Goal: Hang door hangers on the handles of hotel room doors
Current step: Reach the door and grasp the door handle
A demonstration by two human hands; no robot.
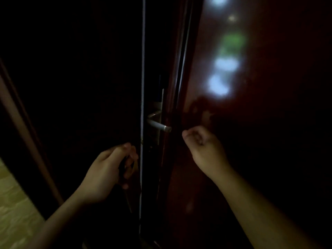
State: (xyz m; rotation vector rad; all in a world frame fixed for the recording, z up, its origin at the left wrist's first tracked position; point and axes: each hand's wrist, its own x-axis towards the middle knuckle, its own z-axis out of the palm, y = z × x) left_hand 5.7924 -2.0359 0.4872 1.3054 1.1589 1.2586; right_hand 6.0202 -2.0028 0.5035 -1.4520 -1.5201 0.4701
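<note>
The scene is very dark. A silver lever door handle [158, 124] sticks out from a metal plate on the edge of a glossy red-brown door [260, 150]. My left hand [109, 171] is below and left of the handle, its fingers closed on a thin dark door hanger [133, 167], of which only a tan sliver and a faint lower edge show. My right hand [203, 146] hovers just right of the handle's tip, apart from it. Its fingers are curled into a loose fist and I see nothing in it.
A thin pale vertical edge [142, 69] runs down just left of the handle, with a black panel beyond it. A brown frame strip [21, 123] slants at the left. Yellowish floor [14, 212] shows at the lower left. Blurred lights reflect on the door.
</note>
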